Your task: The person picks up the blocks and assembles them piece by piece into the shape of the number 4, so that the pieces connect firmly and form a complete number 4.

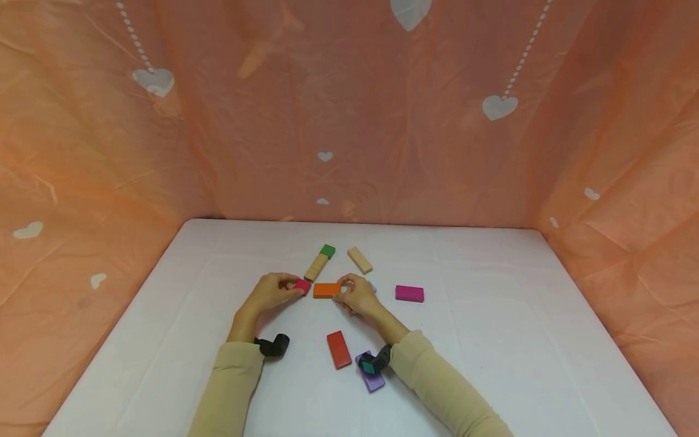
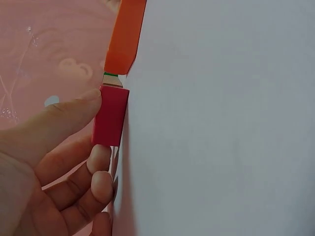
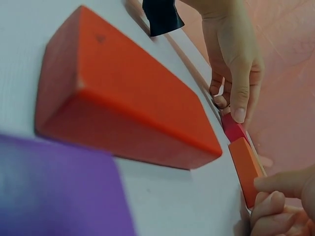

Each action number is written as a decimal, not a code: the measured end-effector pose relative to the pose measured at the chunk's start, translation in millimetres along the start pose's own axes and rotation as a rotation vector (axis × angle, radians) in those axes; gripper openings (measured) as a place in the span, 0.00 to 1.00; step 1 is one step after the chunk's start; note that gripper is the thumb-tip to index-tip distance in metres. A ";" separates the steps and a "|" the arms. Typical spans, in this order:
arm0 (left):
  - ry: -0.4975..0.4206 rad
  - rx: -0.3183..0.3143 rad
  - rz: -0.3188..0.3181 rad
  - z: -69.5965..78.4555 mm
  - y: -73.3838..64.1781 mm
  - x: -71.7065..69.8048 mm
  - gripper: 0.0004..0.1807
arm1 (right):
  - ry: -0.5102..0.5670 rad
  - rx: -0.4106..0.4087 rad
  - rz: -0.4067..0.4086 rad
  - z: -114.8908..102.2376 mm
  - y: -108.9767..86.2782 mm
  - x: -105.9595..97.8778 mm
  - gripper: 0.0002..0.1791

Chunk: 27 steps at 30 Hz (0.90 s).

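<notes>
My left hand (image 1: 273,291) pinches a pinkish-red block (image 1: 302,286) between thumb and fingers; in the left wrist view the thumb lies along one side of that block (image 2: 110,115). To its right, my right hand (image 1: 357,297) grips the right end of an orange block (image 1: 326,291). In the right wrist view the orange block (image 3: 244,169) has its other end close to the pinkish-red one (image 3: 233,129). Just beyond the left hand's block lies a plain wooden block (image 1: 317,267), with a green block (image 1: 327,250) at its far end.
Another plain wooden block (image 1: 360,260) lies farther back, and a magenta block (image 1: 409,294) to the right. Nearer are a red block (image 1: 339,349) and a purple block (image 1: 374,381), partly under the right wrist camera. A bluish piece (image 1: 373,287) is mostly hidden behind the right hand.
</notes>
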State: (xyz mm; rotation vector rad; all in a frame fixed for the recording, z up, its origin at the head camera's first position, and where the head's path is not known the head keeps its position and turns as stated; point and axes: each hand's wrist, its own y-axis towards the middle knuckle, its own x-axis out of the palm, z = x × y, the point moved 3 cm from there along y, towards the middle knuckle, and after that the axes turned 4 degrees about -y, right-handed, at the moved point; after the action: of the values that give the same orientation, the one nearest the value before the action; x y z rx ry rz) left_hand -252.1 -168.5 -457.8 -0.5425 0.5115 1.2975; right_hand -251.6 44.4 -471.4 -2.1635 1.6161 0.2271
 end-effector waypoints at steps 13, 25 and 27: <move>-0.023 -0.020 0.028 -0.8 -0.2 3.1 0.22 | 0.003 -0.017 0.014 -3.6 0.8 1.4 0.18; -0.034 -0.022 0.048 3.2 -2.4 3.8 0.20 | -0.022 -0.004 -0.012 -4.4 -0.7 2.8 0.16; -0.027 -0.016 0.050 3.6 -2.1 3.9 0.20 | -0.023 0.000 -0.019 -4.7 -0.3 2.8 0.16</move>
State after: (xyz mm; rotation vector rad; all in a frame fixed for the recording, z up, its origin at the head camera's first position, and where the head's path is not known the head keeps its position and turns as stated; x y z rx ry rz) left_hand -249.1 -163.6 -457.3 -0.5275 0.4961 1.3559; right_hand -251.0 40.0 -468.2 -2.1680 1.5820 0.2448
